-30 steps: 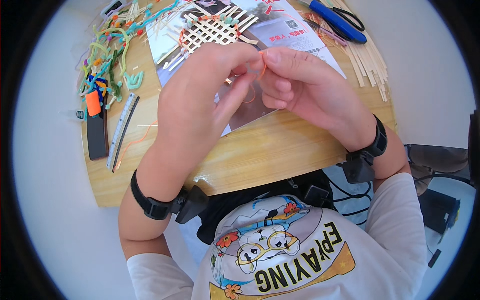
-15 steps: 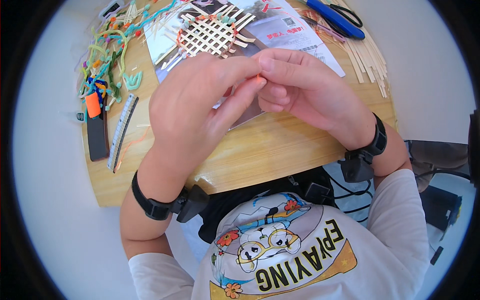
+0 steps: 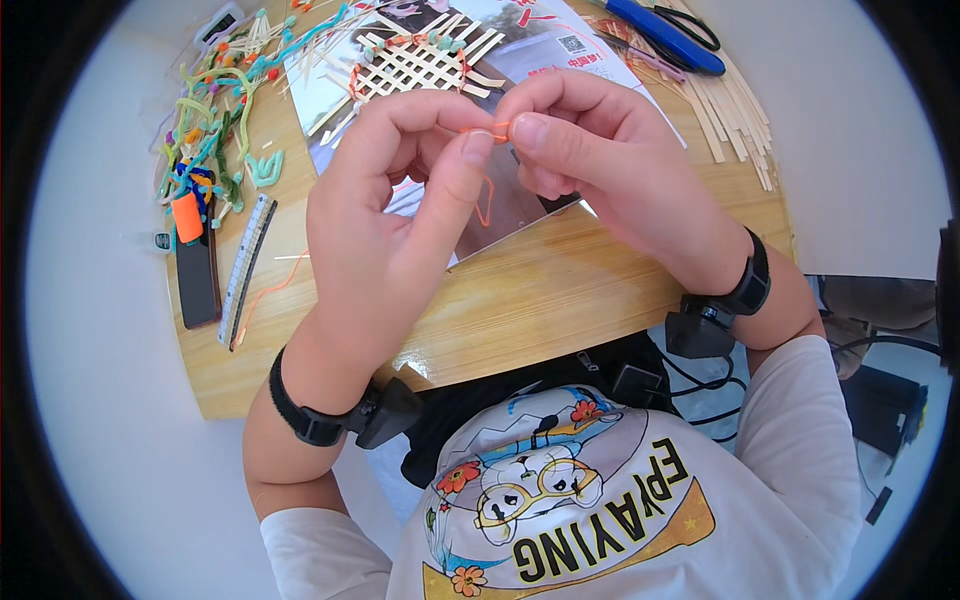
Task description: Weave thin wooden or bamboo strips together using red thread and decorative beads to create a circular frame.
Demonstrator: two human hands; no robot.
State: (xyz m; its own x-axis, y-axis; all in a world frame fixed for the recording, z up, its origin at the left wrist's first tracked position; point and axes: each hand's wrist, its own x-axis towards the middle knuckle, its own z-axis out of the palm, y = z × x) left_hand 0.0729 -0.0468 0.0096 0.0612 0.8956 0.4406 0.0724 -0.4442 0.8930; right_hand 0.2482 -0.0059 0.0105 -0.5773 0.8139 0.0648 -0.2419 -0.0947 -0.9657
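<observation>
On the far left of the wooden tabletop [image 3: 560, 300], a tangle of coloured pipe cleaners [image 3: 215, 120] is lying above a black bar-shaped object with an orange tip [image 3: 195, 265] and a clear ruler [image 3: 246, 262]. Moving right, your left hand [image 3: 385, 225] is curling above the tabletop edge, thumb and forefinger pressing together on one end of a thin orange strand [image 3: 485, 170]. The strand is bridging the small gap to your right hand [image 3: 600, 160], which is pinching its other end the same way, while a loop is dangling below between them. Behind your hands, a woven lattice of pale strips [image 3: 420, 62] is resting on a glossy printed sheet [image 3: 520, 30]. Farther right, blue-handled scissors [image 3: 665, 35] and loose pale strips [image 3: 735, 115] are lying near the tabletop's edge. The strand looks thin and slippery, so it could slide out of either pinch if you are pulling unevenly, and the loop could snag on a finger.
</observation>
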